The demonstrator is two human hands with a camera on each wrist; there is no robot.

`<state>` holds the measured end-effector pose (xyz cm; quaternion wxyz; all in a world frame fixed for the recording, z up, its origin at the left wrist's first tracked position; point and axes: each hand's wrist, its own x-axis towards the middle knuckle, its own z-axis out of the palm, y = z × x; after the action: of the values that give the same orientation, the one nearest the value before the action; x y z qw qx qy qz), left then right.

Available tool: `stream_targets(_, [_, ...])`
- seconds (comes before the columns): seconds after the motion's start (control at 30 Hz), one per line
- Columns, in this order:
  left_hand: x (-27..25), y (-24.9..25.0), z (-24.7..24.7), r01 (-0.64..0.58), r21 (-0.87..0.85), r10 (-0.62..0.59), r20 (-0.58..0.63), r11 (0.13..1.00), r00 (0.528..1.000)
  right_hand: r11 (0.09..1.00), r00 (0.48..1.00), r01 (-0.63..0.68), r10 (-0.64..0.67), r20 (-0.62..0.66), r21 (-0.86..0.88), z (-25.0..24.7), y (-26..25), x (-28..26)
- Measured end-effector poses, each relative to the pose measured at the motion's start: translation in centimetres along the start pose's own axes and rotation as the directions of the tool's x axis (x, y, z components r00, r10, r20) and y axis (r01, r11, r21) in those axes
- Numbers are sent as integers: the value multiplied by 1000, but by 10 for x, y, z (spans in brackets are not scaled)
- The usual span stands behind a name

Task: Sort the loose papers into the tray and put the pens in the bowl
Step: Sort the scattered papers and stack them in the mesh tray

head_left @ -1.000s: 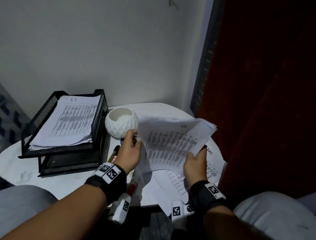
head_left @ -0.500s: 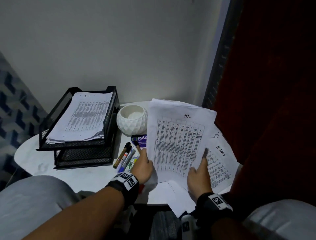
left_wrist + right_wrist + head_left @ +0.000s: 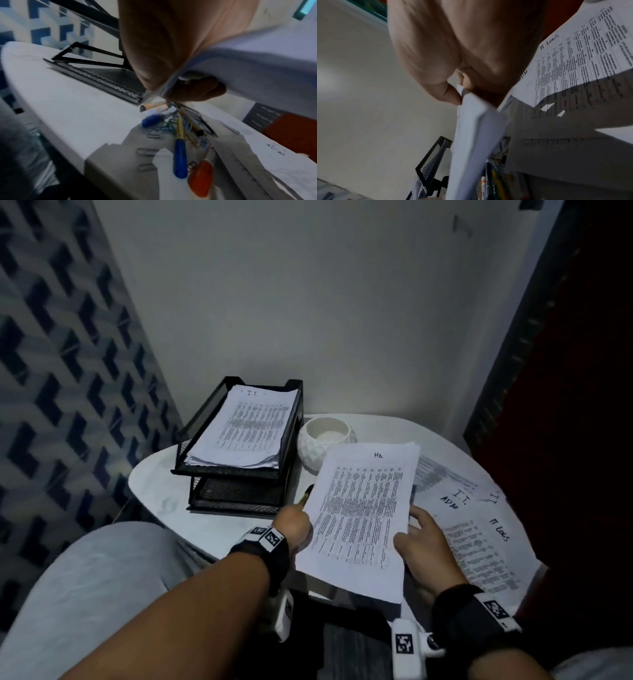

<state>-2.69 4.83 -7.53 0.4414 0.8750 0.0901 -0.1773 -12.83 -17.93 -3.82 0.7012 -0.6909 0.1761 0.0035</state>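
Observation:
Both hands hold a thin stack of printed papers headed "HR" above the round white table. My left hand pinches its left edge, thumb over and fingers under the sheets. My right hand grips the right edge. A black mesh two-tier tray stands at the left with an "I.T." pile in its top tier. The white bowl sits just beyond the held stack. Several pens lie on the table under my left hand.
More printed sheets marked "I.T.", "ADM" and "IT LOGS" are spread over the table's right side. Paper clips and an orange item lie among the pens. A wall stands behind and a dark red curtain to the right.
The stack has been flattened and squared from a bent, lifted sheet and has come nearer and leftward. The head view has tilted up and pulled back.

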Motion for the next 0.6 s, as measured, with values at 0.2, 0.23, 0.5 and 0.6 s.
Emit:
stream_targets(0.2, [-9, -27, -58, 100, 157, -82, -117, 982, 990, 991, 989, -126, 122, 87, 52, -5, 10, -7])
stream_targets(0.23, [-17, -31, -69, 76, 308, -43, -111, 948, 993, 987, 987, -149, 146, 71, 52, -9, 14, -7])
stream_targets(0.5, [-21, -84, -97, 194, 555, -194, -59, 809, 979, 930, 931, -314, 342, -129, 193, -47, 45, -2])
stream_targets(0.6, [-22, -90, -95, 187, 560, -192, -50, 807, 980, 919, 922, -344, 369, -117, 190, -56, 61, 7])
